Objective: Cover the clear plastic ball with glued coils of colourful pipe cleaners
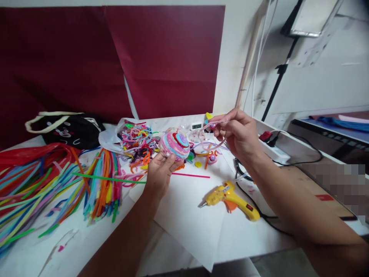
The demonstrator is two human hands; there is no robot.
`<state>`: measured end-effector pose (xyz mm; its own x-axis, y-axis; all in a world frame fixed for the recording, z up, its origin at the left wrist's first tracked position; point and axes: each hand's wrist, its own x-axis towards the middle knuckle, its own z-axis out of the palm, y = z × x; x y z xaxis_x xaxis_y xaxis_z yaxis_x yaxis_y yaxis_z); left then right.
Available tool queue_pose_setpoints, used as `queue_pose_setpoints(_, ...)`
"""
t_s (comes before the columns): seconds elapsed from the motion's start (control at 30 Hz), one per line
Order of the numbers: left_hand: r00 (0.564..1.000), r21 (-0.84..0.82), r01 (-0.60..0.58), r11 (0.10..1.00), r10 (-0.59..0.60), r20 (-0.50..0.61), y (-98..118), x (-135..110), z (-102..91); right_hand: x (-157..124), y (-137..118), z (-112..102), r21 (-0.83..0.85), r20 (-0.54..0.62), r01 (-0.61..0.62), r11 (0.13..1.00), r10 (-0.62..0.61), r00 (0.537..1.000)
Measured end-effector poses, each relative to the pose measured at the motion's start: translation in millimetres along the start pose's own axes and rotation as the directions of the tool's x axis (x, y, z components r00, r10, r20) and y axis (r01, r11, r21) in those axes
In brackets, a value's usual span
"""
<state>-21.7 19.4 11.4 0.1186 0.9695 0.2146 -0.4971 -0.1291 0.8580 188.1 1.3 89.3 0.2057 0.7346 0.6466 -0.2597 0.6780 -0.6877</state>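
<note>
My left hand is closed round the lower side of a ball wrapped in coiled pipe cleaners in pink, light blue, red and purple. To its right and a little higher, my right hand pinches a pale pink pipe cleaner, which hangs in a loose curve toward the ball. I cannot tell whether its far end touches the ball. Below my right hand, a yellow hot glue gun lies on white paper, its nozzle pointing left.
Bundles of coloured pipe cleaners cover the left of the table. Behind the ball lie a plastic bag of scraps and a small digital timer. A black bag sits back left. A power strip and black cable are at right.
</note>
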Motion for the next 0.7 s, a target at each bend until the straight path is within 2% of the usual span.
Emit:
queue_pose_setpoints(0.23,0.998,0.023,0.056,0.998,-0.056,0.016,-2,-8,6.8,-15,8,3,0.020,0.206,-0.131,0.991,0.124,0.971)
queue_pose_setpoints(0.37,0.997,0.028,0.054,0.998,-0.055,0.052,-5,-9,7.7,-21,8,6,0.050,0.287,-0.159,0.986,0.138,0.948)
queue_pose_setpoints(0.53,0.997,0.012,0.065,0.998,-0.065,0.050,-6,-9,6.9,-12,-2,16,0.002,0.288,-0.089,0.996,0.084,0.954)
queue_pose_setpoints(0.7,0.998,0.018,0.060,0.998,-0.061,0.024,-9,-8,6.7,11,-11,28,-0.052,0.214,0.021,0.998,-0.009,0.977)
